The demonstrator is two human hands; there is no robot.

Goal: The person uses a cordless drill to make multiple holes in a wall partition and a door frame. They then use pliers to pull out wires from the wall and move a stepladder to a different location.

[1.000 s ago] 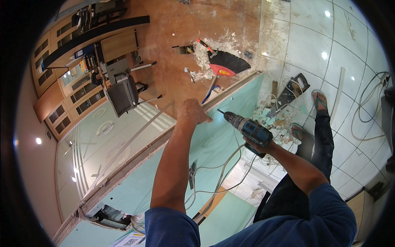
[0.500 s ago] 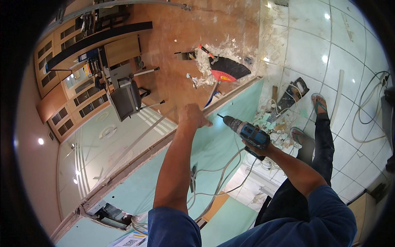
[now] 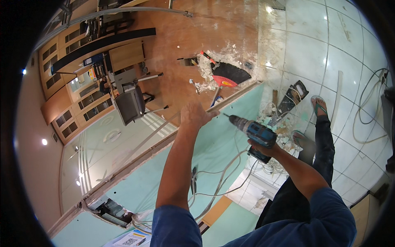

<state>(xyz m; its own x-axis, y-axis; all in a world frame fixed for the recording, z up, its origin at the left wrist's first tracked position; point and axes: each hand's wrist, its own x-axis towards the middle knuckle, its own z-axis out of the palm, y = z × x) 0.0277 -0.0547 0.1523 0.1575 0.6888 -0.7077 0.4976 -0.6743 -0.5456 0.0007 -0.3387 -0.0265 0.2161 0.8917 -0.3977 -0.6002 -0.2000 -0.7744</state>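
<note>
My right hand [image 3: 261, 148] grips a blue cordless drill [image 3: 259, 133], its thin bit pointing up-left toward my left hand, with a small gap between them. My left hand [image 3: 195, 115], slightly blurred, is curled over the top edge of a pale green wallboard partition [image 3: 214, 148], thumb side toward the bit; whether anything small is in its fingers cannot be told. Loose cables [image 3: 222, 177] hang across the board below. A rough cutout [image 3: 109, 212] with metal inside opens in the board at lower left.
A red-and-black broom head [image 3: 230, 76] lies among white debris beyond the partition, near an office chair [image 3: 125, 107]. A handsaw [image 3: 288, 103], rubble and cables lie on white tiles [image 3: 308, 49] right of the board, beside my feet [image 3: 319, 105]. A metal rail [image 3: 144, 10] crosses the top left.
My hands and the drill have shifted slightly right and down in the picture, as have the partition and background. The drill still points toward my left hand.
</note>
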